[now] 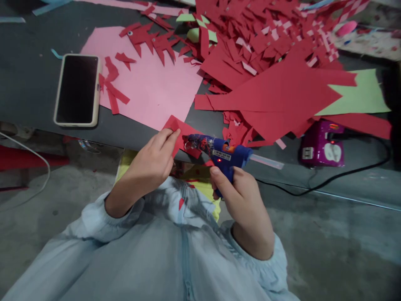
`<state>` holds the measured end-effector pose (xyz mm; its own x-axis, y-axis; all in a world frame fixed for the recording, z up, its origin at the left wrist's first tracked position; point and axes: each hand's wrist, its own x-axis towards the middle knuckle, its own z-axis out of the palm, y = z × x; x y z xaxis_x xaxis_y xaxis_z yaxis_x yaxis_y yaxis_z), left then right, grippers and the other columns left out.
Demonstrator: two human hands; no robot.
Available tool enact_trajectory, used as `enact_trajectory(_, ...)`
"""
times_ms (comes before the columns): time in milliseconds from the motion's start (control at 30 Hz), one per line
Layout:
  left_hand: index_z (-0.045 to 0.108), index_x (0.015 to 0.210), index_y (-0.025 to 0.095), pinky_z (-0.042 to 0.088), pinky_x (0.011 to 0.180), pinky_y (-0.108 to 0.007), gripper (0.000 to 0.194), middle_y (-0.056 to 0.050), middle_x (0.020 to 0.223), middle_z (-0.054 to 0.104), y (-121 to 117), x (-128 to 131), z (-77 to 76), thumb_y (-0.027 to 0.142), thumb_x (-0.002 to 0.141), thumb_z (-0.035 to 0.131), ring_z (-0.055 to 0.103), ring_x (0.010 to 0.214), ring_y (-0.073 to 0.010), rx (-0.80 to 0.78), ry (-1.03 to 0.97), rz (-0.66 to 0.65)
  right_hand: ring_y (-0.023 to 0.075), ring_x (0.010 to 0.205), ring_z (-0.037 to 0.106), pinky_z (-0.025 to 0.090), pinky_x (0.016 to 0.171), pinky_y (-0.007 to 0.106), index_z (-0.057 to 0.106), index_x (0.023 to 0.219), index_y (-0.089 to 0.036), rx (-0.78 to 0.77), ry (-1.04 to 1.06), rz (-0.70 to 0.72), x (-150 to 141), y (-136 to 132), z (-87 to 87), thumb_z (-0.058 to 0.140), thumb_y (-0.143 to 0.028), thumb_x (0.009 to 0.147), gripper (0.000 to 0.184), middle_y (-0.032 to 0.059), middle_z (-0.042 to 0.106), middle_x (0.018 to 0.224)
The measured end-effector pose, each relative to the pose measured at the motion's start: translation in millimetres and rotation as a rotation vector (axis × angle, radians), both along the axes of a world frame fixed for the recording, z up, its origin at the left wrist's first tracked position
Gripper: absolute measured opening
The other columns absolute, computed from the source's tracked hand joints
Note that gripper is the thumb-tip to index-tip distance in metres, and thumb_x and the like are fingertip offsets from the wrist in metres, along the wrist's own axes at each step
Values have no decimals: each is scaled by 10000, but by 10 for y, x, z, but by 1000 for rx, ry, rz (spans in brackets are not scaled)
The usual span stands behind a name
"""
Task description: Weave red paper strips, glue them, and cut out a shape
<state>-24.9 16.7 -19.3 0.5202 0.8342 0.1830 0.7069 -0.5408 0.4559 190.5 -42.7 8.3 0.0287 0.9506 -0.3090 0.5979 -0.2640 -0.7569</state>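
My left hand (153, 161) pinches a small piece of red paper (181, 134) at the near edge of the dark table (28, 79). My right hand (242, 200) is wrapped round the grip of a blue hot glue gun (219, 151). Its nozzle points left and meets the red piece. A small red light glows on the gun's body, and a clear glue stick (266, 161) sticks out of its back to the right. Both hands hover over my lap, with pale blue sleeves at the wrists.
A phone (77, 89) in a cream case lies face up at the left. A pink sheet (150, 85) with red cut shapes lies beside it. A heap of red paper scraps (266, 62) and a green sheet (360, 96) cover the right. A purple box (321, 144) with a black cable sits low at right.
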Motion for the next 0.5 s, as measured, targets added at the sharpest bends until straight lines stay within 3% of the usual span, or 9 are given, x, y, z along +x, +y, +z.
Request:
enact_trajectory(133,438,1409,21,482,1094,-404,489,-202,1338,549,2,-22,-28,95,926,411,530,1293,-268,29,18,-17,143,461,557,392,499,278,511,600,-216,-18,18,-19,-5,-10,5,458,-666,924,557,5,571,488)
enact_trajectory(500,428,1427,37,475,1119,-398,491,-211,1391,536,-17,-4,-41,105,941,415,497,1357,-274,71,52,-7,143,463,568,396,498,269,515,609,-213,-32,24,-6,-36,12,17,463,-651,930,545,7,579,488)
